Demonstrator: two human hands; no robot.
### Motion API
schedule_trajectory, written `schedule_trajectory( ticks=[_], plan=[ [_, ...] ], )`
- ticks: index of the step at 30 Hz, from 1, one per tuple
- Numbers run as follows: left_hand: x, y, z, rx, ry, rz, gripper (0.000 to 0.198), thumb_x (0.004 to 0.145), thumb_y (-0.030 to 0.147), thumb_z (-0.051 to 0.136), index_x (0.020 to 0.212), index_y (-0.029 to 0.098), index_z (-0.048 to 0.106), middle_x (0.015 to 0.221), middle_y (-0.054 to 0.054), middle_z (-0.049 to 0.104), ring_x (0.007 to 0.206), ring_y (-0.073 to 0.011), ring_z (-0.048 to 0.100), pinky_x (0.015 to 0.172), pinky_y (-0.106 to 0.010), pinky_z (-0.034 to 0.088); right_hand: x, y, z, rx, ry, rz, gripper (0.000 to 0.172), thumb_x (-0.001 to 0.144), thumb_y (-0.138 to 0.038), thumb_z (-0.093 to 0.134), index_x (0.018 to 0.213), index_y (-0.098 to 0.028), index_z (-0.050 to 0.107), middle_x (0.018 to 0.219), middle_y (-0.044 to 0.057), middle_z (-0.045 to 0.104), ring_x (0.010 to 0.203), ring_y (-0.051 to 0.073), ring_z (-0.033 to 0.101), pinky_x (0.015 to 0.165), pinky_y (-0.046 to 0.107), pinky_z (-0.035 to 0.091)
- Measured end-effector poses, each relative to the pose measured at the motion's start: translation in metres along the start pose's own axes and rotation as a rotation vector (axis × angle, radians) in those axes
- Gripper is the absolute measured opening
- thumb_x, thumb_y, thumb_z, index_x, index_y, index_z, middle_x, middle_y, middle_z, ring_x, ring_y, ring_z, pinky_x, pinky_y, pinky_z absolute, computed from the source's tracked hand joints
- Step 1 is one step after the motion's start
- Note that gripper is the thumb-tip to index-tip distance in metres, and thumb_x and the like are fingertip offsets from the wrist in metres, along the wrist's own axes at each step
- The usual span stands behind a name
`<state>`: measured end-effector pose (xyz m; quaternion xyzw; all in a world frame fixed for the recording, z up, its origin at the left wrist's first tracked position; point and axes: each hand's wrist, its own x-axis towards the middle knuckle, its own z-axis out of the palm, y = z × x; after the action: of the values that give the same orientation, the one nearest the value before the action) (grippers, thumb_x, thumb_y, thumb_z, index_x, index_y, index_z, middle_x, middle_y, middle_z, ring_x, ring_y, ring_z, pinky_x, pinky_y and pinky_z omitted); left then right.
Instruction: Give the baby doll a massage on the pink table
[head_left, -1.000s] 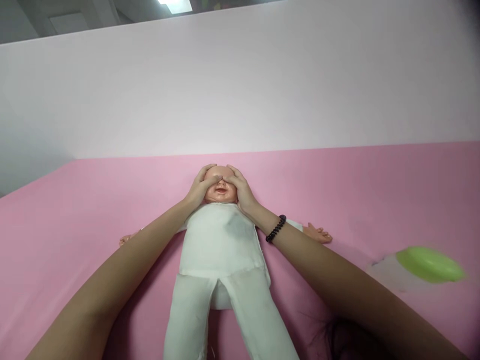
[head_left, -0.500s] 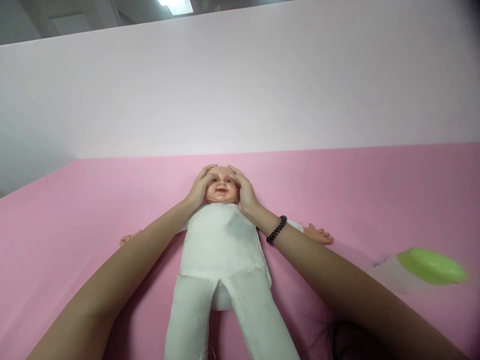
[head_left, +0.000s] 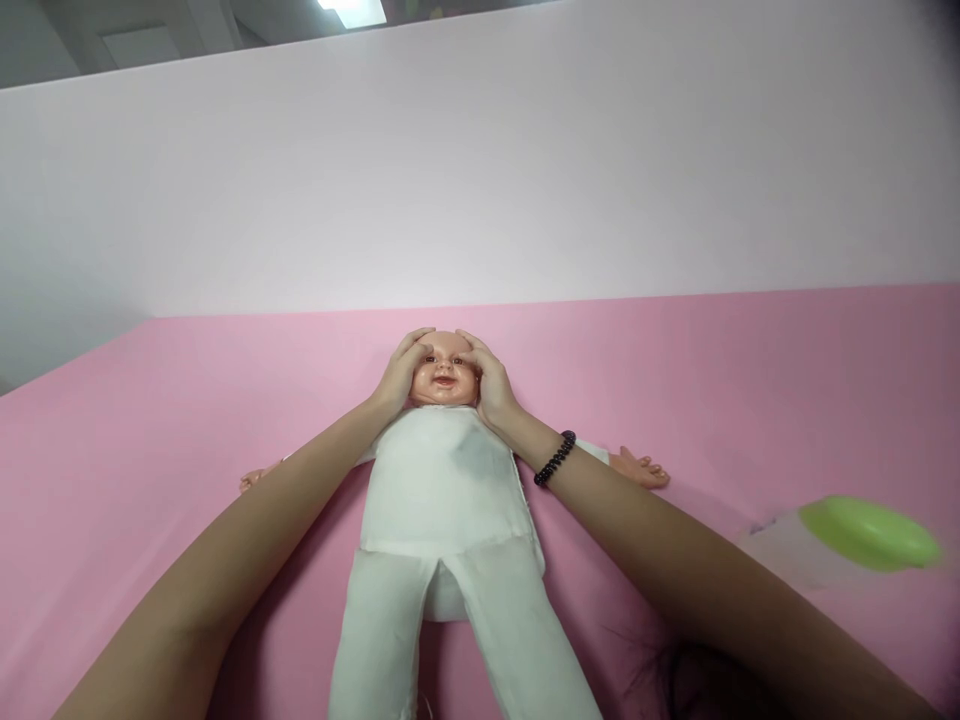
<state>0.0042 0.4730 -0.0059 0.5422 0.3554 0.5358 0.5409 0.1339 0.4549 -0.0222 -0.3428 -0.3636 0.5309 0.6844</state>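
A baby doll (head_left: 450, 480) with a white cloth body lies on its back, arms spread to the sides and legs toward me. My left hand (head_left: 406, 373) cups one side of the doll's head (head_left: 445, 383), its thumb beside the eye. On the opposite side, my right hand (head_left: 489, 375) is curved around the head in the same way, thumb near the other eye. Both palms press against the head between them. A dark coiled band (head_left: 555, 459) circles my right wrist. The fingertips behind the head are partly hidden.
The doll lies on a pink surface (head_left: 750, 380) that meets a white wall (head_left: 480, 170) behind it. At the right, beyond my right forearm, lies a blurred whitish container with a bright green end (head_left: 870, 532). Some dark hair hangs into view at the lower right.
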Motion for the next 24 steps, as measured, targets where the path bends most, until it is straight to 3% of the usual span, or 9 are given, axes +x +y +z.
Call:
schedule_trajectory(
  ticks=[6,14,21,24],
  plan=[
    [-0.0024,-0.0026,-0.0042,-0.031,-0.062,-0.003,0.052,0.074,0.039,0.076,0.12,0.024,0.059,0.114,-0.005,0.065,0.104,-0.025,0.064,0.093,-0.036,0.052,-0.0016,-0.0013,0.0004,-0.058,-0.028,-0.011,0.057,0.065,-0.036,0.072,0.119,-0.022,0.063,0.127,0.004,0.063,0.119,0.025,0.058,0.106,0.039,0.046],
    [0.0008,0.0013,0.0013,0.021,0.03,-0.016,0.044,0.072,0.032,0.061,0.114,0.021,0.061,0.112,-0.005,0.065,0.108,-0.0256,0.061,0.094,-0.035,0.051,-0.0002,-0.0031,0.0036,0.029,0.018,0.034,0.05,0.062,-0.031,0.066,0.112,-0.022,0.064,0.118,0.003,0.066,0.116,0.025,0.059,0.103,0.038,0.048],
    [0.0008,-0.0043,-0.0047,-0.013,-0.042,0.008,0.052,0.072,0.039,0.074,0.119,0.023,0.059,0.112,-0.005,0.065,0.103,-0.0253,0.063,0.089,-0.035,0.052,-0.0022,-0.0032,0.0022,-0.045,-0.03,0.018,0.058,0.062,-0.035,0.072,0.118,-0.023,0.062,0.126,0.004,0.063,0.117,0.025,0.059,0.102,0.038,0.049],
    [0.0016,-0.0038,-0.0044,-0.005,-0.019,0.007,0.048,0.072,0.035,0.071,0.117,0.021,0.06,0.111,-0.005,0.065,0.105,-0.0248,0.062,0.088,-0.032,0.052,-0.0021,-0.0034,0.0022,-0.029,-0.025,0.013,0.055,0.062,-0.033,0.068,0.116,-0.022,0.062,0.121,0.004,0.064,0.115,0.025,0.059,0.101,0.038,0.049]
  ],
)
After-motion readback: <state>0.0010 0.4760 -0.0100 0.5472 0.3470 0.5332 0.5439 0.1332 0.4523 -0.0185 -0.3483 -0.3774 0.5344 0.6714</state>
